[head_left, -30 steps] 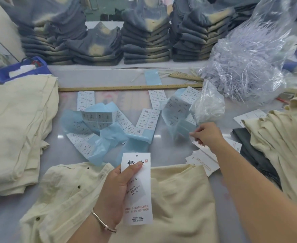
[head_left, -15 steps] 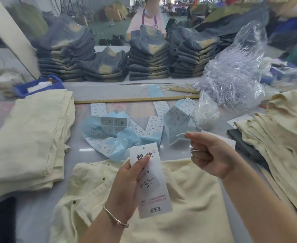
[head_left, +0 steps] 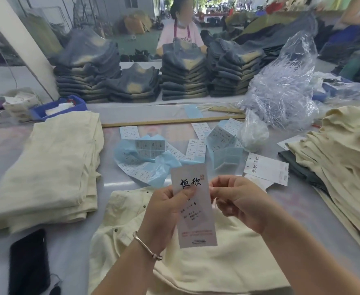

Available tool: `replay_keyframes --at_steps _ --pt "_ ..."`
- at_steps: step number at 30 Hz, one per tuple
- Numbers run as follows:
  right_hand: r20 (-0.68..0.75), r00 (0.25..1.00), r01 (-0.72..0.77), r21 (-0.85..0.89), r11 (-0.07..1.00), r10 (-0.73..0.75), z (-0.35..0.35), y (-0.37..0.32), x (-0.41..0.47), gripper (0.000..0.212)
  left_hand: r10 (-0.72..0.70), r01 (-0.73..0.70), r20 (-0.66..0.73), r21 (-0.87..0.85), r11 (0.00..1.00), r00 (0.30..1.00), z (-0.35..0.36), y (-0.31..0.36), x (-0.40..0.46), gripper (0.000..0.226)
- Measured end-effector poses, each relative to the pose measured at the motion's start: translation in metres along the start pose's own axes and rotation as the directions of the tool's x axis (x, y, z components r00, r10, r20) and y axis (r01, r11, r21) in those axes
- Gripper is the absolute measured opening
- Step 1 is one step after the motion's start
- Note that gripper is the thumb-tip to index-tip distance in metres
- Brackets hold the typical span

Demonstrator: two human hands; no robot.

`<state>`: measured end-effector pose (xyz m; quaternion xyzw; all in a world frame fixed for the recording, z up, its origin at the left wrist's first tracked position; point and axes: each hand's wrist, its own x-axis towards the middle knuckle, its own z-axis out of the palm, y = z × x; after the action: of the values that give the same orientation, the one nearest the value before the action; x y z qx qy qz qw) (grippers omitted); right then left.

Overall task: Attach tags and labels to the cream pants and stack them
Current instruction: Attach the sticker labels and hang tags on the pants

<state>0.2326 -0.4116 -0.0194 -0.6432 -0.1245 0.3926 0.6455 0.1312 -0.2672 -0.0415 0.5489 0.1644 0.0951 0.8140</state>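
Both hands are up over the work. Left hand [head_left: 164,211] pinches a white hang tag [head_left: 194,207] upright, thumb across its printed face just under the brand characters. Right hand [head_left: 236,201] sits at the tag's right edge w/ fingers curled and thumb tip against forefinger — looks like a pinch on something tiny, but what it holds is too small to tell.

Directly under the hands lies one pair of cream pants [head_left: 206,269], waistband and button fly toward the left, no tag on it that I can see. So this pair is mid-step: tag chosen, not yet fixed to the garment.

Progress, as a judgement: left of the pair sits a flat folded stack of cream pants [head_left: 47,167], prob. the finished pile. On the right a looser heap of cream pants [head_left: 345,171] droops over the table edge — likely still waiting. That heap looks at least as big as the done stack, so plenty is left.

Supplies lie between: blue sticker sheets [head_left: 149,158] w/ small printed labels scattered mid-table, spare hang tags [head_left: 268,169] just right of them, a clear bag of plastic fasteners [head_left: 281,86] behind. Wooden ruler [head_left: 170,122] runs across the table. Black phone [head_left: 28,262] near left, not in the way.
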Motion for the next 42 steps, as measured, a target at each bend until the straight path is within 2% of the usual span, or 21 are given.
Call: replay_keyframes --at_steps 3,6,10,12,15,18,21,28,33,35,39,42 --pt "-0.025 1.0 0.013 -0.075 0.997 -0.014 0.005 -0.003 -0.004 0.014 0.015 -0.016 0.008 0.112 0.994 1.0 -0.006 0.004 -0.006 0.026" --pt "-0.066 0.992 0.093 -0.201 0.975 -0.108 0.014 -0.004 -0.006 0.014 0.034 -0.034 0.003 0.22 0.975 0.999 -0.009 0.006 -0.01 0.015" --pt "-0.132 0.977 0.114 -0.328 0.938 -0.165 0.023 0.0 -0.008 0.019 0.054 -0.051 -0.006 0.215 0.975 0.999 -0.014 0.012 -0.017 0.018" --pt "-0.208 0.94 0.188 -0.344 0.92 -0.269 0.023 -0.002 -0.01 0.016 0.077 -0.069 -0.026 0.218 0.973 0.997 -0.019 0.015 -0.021 0.019" --pt "-0.279 0.857 0.374 -0.241 0.896 -0.433 0.03 -0.008 -0.018 0.013 0.18 -0.154 -0.043 0.353 0.923 0.983 -0.025 0.016 -0.026 0.016" --pt "-0.239 0.801 0.498 -0.244 0.832 -0.549 0.05 -0.011 -0.025 0.007 0.284 -0.255 0.013 0.479 0.84 0.959 -0.025 0.018 -0.033 0.021" --pt "-0.218 0.755 0.547 -0.312 0.777 -0.619 0.064 -0.008 -0.025 0.012 0.316 -0.294 0.047 0.516 0.805 0.948 -0.023 0.02 -0.038 0.023" --pt "-0.229 0.713 0.56 -0.383 0.735 -0.663 0.082 -0.001 -0.026 0.019 0.291 -0.283 0.037 0.38 0.881 0.956 -0.028 0.029 -0.046 0.026" --pt "-0.245 0.725 0.552 -0.351 0.756 -0.643 0.085 0.001 -0.026 0.018 0.273 -0.273 0.052 0.349 0.897 0.961 -0.033 0.031 -0.047 0.026" --pt "-0.241 0.75 0.552 -0.286 0.783 -0.616 0.086 0.001 -0.027 0.015 0.265 -0.267 0.054 0.342 0.901 0.963 -0.035 0.031 -0.048 0.026" --pt "-0.242 0.817 0.535 -0.02 0.844 -0.524 0.089 -0.004 -0.028 0.008 0.244 -0.245 0.046 0.344 0.906 0.969 -0.04 0.029 -0.049 0.025" --pt "-0.237 0.827 0.527 0.012 0.85 -0.51 0.09 -0.007 -0.025 0.008 0.239 -0.24 0.047 0.359 0.902 0.97 -0.043 0.031 -0.05 0.025"
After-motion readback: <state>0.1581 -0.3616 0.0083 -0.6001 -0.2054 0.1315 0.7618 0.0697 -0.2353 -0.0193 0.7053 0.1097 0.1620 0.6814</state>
